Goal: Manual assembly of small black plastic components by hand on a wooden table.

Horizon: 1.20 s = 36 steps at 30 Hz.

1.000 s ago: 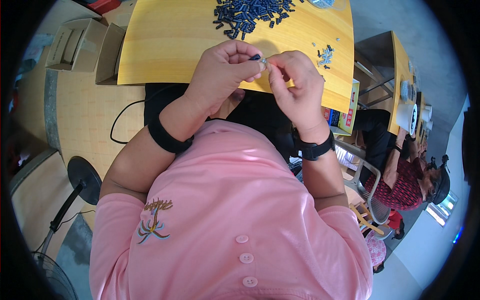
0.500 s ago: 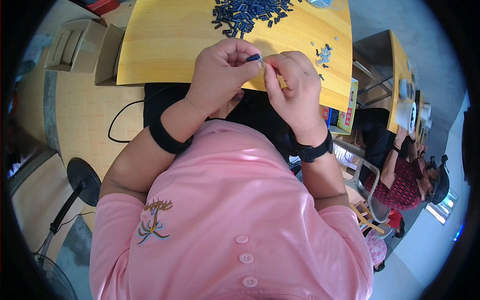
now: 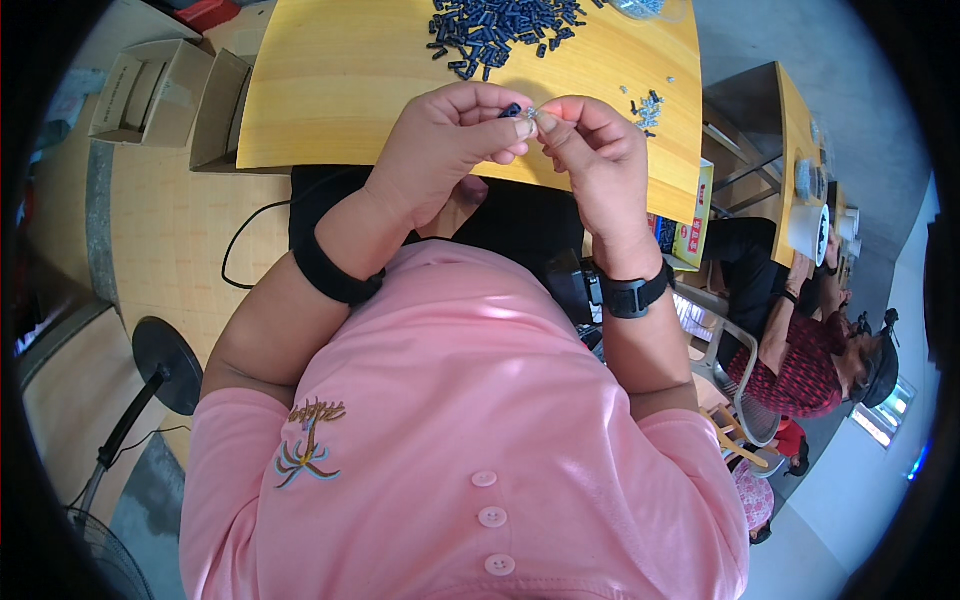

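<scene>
Over the near edge of the wooden table (image 3: 330, 90), my left hand (image 3: 425, 150) pinches a small dark blue cylindrical piece (image 3: 511, 110) between thumb and fingers. My right hand (image 3: 608, 170) meets it, thumb and forefinger closed on a tiny shiny, clear-looking piece (image 3: 531, 113). The two fingertips nearly touch, so whether the pieces are joined cannot be seen. Farther back lies a heap of similar dark blue pieces (image 3: 500, 35). Right of my right hand is a small scatter of shiny bits (image 3: 649, 108).
A clear container (image 3: 638, 8) stands at the table's far right. Open cardboard boxes (image 3: 150, 95) are at the left, above a black round stand base (image 3: 168, 365). A yellow-green box (image 3: 692, 235) sits below the right edge. At right, a seated person (image 3: 800, 365) works near a white bucket (image 3: 806, 232).
My right hand has turned, its thumb now facing up more, and risen slightly. The left fingers have shifted around the dark piece, which now shows less between them.
</scene>
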Tool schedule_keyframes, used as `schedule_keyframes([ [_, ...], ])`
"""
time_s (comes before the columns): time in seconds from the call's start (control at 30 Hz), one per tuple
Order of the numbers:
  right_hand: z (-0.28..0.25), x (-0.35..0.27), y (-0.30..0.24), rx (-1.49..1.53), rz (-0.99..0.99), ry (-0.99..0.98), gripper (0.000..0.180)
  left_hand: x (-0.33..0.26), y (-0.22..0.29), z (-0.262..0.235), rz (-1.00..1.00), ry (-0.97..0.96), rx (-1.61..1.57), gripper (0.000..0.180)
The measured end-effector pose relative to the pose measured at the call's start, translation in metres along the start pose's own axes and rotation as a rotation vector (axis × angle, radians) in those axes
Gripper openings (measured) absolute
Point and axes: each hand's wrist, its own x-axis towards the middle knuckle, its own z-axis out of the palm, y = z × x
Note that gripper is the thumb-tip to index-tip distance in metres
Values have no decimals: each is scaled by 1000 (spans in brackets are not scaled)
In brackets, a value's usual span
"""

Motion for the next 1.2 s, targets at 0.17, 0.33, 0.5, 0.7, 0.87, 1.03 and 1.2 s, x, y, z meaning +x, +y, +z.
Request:
schedule_keyframes([
  [0.17,0,-2,-3,116,63,-5,10,0,3,0,-64,-33,-79,26],
  [0.33,-3,-2,2,147,101,-3,9,2,5,-10,-153,-59,-118,26],
  [0.5,-2,-2,1,217,152,-29,10,3,0,-12,-265,-31,-146,24],
  [0.7,-4,-2,5,254,201,-41,10,4,-4,-5,-167,-64,-61,24],
  [0.87,-6,-2,6,254,229,-39,10,1,-4,3,-100,12,123,28],
  [1.03,-4,-1,5,289,253,-39,10,3,-10,2,-64,30,121,27],
  [1.2,-4,0,7,339,268,-52,10,0,-8,3,-10,70,210,26],
])
